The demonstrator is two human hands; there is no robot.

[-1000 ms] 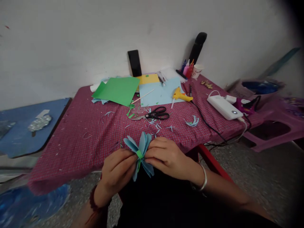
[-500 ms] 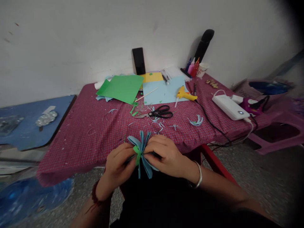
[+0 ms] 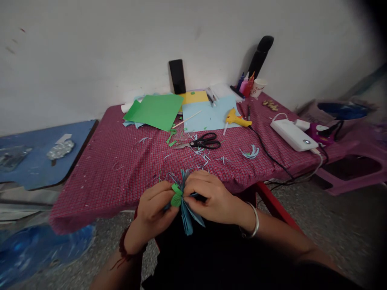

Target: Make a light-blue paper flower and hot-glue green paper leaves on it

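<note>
Between my two hands, just off the table's front edge, is a blue paper flower (image 3: 186,219) with long folded petals and fringed tips. A green paper leaf (image 3: 176,199) and green strip sit at its middle, by my left fingertips. My left hand (image 3: 157,205) is closed on the flower's left side, its fingers pinching near the green leaf. My right hand (image 3: 210,197) pinches the blue petals from the right. The parts of the flower inside both hands are hidden.
Black-handled scissors (image 3: 205,141) lie amid paper scraps on the checked tablecloth (image 3: 99,161). Behind them are green paper (image 3: 155,110), light-blue paper (image 3: 205,117) and a yellow glue gun (image 3: 237,119), its cord running off the front right. A white power bank (image 3: 293,135) sits on the right.
The flower has turned in my hands, so the green leaf now faces me and the petals hang lower. My left hand has shifted slightly right.
</note>
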